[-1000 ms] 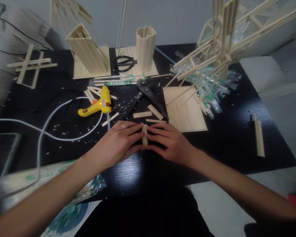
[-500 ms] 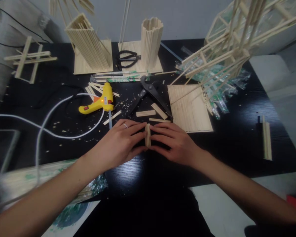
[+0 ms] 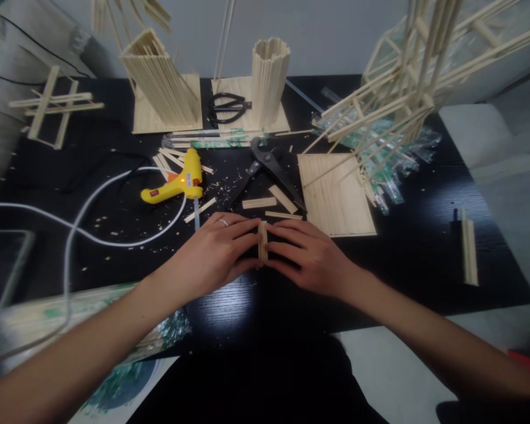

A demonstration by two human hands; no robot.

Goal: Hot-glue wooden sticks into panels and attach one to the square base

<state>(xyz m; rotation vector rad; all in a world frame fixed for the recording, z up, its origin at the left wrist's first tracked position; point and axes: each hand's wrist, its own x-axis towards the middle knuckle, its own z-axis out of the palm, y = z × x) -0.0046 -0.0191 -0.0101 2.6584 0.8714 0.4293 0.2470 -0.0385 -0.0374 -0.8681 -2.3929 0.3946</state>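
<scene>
A small bundle of short wooden sticks [image 3: 263,242] is pressed between my two hands over the black table. My left hand [image 3: 216,250], with a ring on one finger, bears on its left side with the fingertips. From the right, the fingertips of my right hand [image 3: 311,253] close against the same bundle. Just beyond my hands lie loose short stick pieces [image 3: 259,203] and black-handled pliers [image 3: 265,165]. Left of these, a yellow hot glue gun [image 3: 176,184] rests with a glue stick out of its back and a small light glowing.
Behind stand a slanted stick tower [image 3: 159,82] and an upright one [image 3: 270,82] on square stick bases. Black scissors [image 3: 228,108] lie between them. A stick panel [image 3: 338,197] and a tall stick frame [image 3: 406,88] are at right. A white cable [image 3: 92,197] loops at left.
My hands keep the same hold on the stick bundle. The whole view has shifted slightly; nothing on the table has visibly been moved.
</scene>
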